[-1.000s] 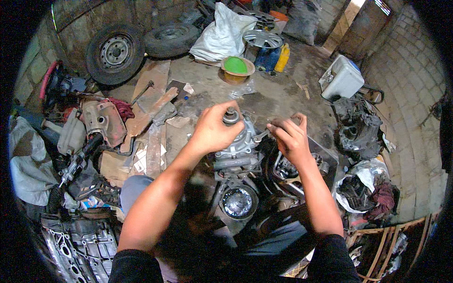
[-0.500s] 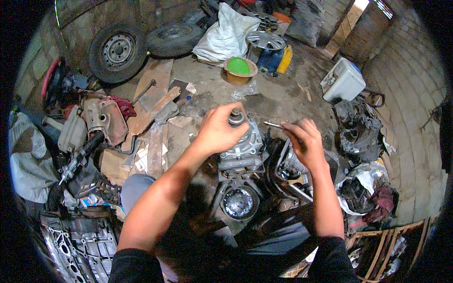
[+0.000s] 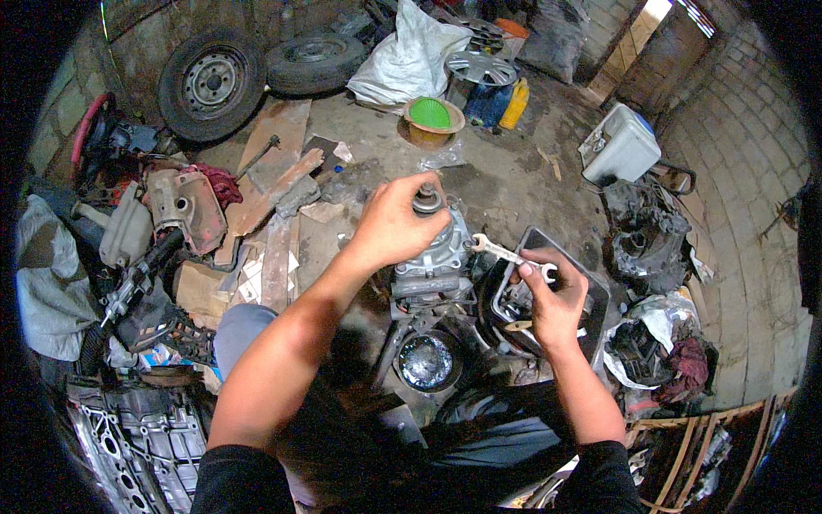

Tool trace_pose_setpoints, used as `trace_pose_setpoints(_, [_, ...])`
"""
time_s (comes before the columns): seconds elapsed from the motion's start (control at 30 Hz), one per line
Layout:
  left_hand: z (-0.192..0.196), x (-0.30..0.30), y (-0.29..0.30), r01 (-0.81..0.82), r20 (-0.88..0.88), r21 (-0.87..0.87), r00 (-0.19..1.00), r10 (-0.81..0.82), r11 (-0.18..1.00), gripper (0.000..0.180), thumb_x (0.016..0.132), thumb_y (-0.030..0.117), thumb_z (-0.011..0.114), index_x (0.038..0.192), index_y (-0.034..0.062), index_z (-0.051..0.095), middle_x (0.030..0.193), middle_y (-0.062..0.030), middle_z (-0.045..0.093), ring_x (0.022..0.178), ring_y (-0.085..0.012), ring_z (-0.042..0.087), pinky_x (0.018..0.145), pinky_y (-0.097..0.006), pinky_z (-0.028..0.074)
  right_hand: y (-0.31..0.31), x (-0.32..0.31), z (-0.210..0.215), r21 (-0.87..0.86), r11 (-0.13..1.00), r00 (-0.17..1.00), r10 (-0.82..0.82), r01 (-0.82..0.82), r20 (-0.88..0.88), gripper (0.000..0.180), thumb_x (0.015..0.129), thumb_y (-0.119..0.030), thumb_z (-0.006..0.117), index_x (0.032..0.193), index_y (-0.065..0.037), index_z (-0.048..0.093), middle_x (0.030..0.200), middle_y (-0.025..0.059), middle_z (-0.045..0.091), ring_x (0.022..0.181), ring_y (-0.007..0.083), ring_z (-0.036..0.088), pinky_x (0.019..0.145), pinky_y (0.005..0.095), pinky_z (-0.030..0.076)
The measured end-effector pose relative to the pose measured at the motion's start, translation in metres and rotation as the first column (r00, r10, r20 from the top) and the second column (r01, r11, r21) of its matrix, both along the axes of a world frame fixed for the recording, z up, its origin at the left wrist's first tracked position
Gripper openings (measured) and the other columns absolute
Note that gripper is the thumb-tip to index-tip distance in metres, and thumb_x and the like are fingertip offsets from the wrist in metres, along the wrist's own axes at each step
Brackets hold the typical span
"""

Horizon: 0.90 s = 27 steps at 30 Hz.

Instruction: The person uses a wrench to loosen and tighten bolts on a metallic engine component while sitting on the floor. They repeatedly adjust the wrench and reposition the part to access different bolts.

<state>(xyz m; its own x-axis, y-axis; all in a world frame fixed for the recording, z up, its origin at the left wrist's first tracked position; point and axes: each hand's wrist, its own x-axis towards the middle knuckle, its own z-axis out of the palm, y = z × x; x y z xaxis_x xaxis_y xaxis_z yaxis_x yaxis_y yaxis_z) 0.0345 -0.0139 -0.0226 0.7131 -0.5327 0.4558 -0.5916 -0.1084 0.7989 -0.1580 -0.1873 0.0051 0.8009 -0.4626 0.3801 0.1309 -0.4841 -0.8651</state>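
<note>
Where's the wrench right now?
Head view, just right of centre: the wrench is held in the right hand, one end pointing left toward the grey metal casting.

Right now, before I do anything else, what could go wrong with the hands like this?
The right hand holds the wrench toward one end, with the dark tray of loose things behind it in this view; if the fingers slackened, the wrench might drop among them.

The left hand curls round the metal part at the housing, not far from the wrench's free end; a careless swing could knock the knuckles.
</note>
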Motion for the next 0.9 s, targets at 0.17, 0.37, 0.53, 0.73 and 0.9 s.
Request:
trace_pose_setpoints(0.17, [0.003, -0.002, -0.002, -0.001, -0.018, 0.018, 1.000, 0.002, 1.000, 0.016, 0.083, 0.012, 0.071, 0.093, 0.0012, 0.069, 0.089, -0.0147, 0.073, 0.088, -0.0240, 0.072, 0.081, -0.037, 0.055, -0.005, -0.001, -0.012, -0.472, 0.881, 0.975, 0.114, -0.010, 0.193, 0.017, 0.086, 0.003, 0.071, 0.102, 0.000, 0.074, 0.095, 0.0125, 0.073, 0.087, 0.0236, 0.069, 0.076, 0.0332, 0.054])
trace_pose_setpoints(0.37, [0.003, -0.001, 0.000, -0.016, 0.007, 0.034, 1.000, 0.015, 0.999, 0.015, 0.083, 0.013, 0.072, 0.093, 0.0014, 0.069, 0.087, -0.0149, 0.073, 0.087, -0.0245, 0.072, 0.081, -0.038, 0.055, 0.017, 0.008, 0.009, 0.314, 0.943, 0.906, 0.034, 0.111, -0.422, 0.022, 0.099, -0.018, 0.066, 0.110, 0.000, 0.073, 0.079, 0.0032, 0.067, 0.063, 0.0076, 0.054, 0.058, 0.0241, 0.044])
trace_pose_setpoints(0.53, [0.002, -0.002, 0.001, 0.000, -0.014, 0.021, 1.000, 0.000, 1.000, 0.016, 0.084, 0.014, 0.072, 0.094, 0.0015, 0.069, 0.087, -0.0154, 0.072, 0.086, -0.0256, 0.072, 0.082, -0.038, 0.055, -0.024, 0.011, -0.026, 0.979, 0.169, 0.954, 0.255, 0.115, -0.156, 0.028, 0.102, -0.022, 0.063, 0.120, 0.000, 0.061, 0.080, -0.0016, 0.055, 0.059, 0.0077, 0.043, 0.052, 0.0232, 0.037])
trace_pose_setpoints(0.73, [0.008, -0.004, 0.003, -0.015, -0.020, 0.058, 1.000, 0.017, 0.998, 0.021, 0.083, 0.019, 0.074, 0.095, 0.0018, 0.069, 0.089, -0.0174, 0.073, 0.089, -0.0306, 0.073, 0.084, -0.039, 0.055, -0.025, -0.002, -0.004, 0.732, 0.680, 0.959, 0.177, 0.044, -0.222, 0.024, 0.103, -0.013, 0.058, 0.123, -0.001, 0.060, 0.080, 0.0028, 0.058, 0.067, 0.0093, 0.052, 0.060, 0.0246, 0.044])
trace_pose_setpoints(0.9, [0.008, -0.006, -0.003, -0.086, 0.017, 0.081, 0.996, 0.085, 0.993, 0.026, 0.083, 0.023, 0.077, 0.097, 0.0022, 0.070, 0.096, -0.0198, 0.073, 0.096, -0.0344, 0.071, 0.088, -0.041, 0.053, -0.005, 0.001, 0.007, -0.529, 0.847, 0.998, 0.033, -0.056, -0.053, 0.030, 0.091, 0.001, 0.063, 0.120, -0.004, 0.072, 0.091, 0.0170, 0.066, 0.082, 0.0313, 0.067, 0.080, 0.0409, 0.053])
